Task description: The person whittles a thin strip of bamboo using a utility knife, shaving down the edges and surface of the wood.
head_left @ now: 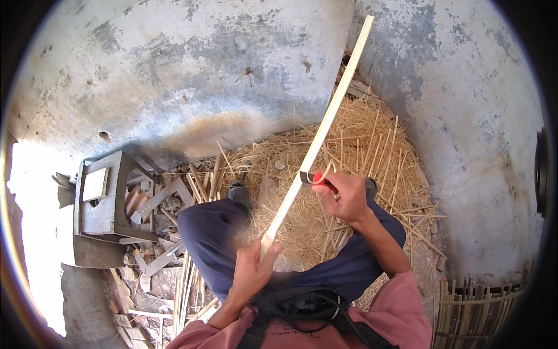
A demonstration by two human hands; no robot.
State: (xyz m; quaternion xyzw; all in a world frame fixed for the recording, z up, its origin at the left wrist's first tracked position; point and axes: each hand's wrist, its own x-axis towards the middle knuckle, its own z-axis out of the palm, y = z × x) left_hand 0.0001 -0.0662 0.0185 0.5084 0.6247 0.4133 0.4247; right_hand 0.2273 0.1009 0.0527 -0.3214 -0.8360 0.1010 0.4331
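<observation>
My left hand point(254, 269) is closed around the lower end of a long, pale wooden strip point(326, 125), which slants up and to the right, away from me. My right hand point(344, 196) grips a small cutting tool point(318, 178) with a red and black handle. Its dark blade end lies against the strip, partway along it; whether it is a knife or a peeler I cannot tell. A thin pale shaving point(328, 168) curls up beside the tool, above my right fingers.
Shavings and straw-like slivers point(375, 142) heap on the floor between and beyond my legs. On the left, a worn wooden stool point(119, 195) lies on its side near wood scraps and long sticks point(185, 285). Weathered walls point(244, 64) enclose the corner. A slatted bundle point(478, 305) stands at lower right.
</observation>
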